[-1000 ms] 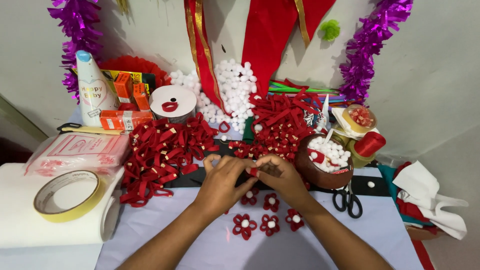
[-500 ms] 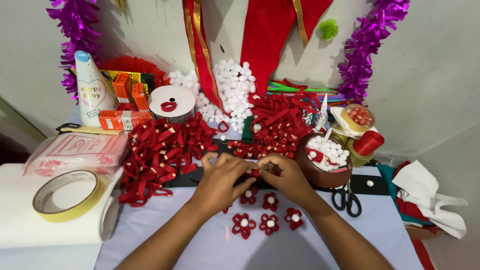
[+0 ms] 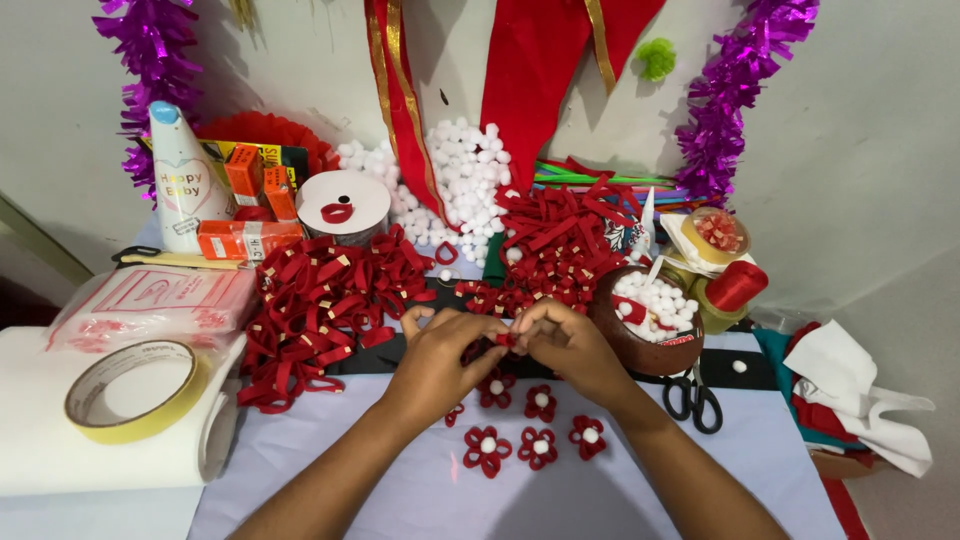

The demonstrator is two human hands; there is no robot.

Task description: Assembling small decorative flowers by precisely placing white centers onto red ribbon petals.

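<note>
Item, frame centre: small red ribbon piece [image 3: 503, 340] pinched between fingertips of left hand [image 3: 440, 362] and right hand [image 3: 566, 348], above finished red ribbon flowers [image 3: 538, 447] on the white tabletop [image 3: 420, 495]; best worked with firm pinch, folds aligned.

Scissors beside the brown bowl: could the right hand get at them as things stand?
Probably yes. The scissors lie uncovered on the table just beside the right hand, below the brown bowl. But that hand is pinching a small red ribbon piece together with the left hand.
</note>
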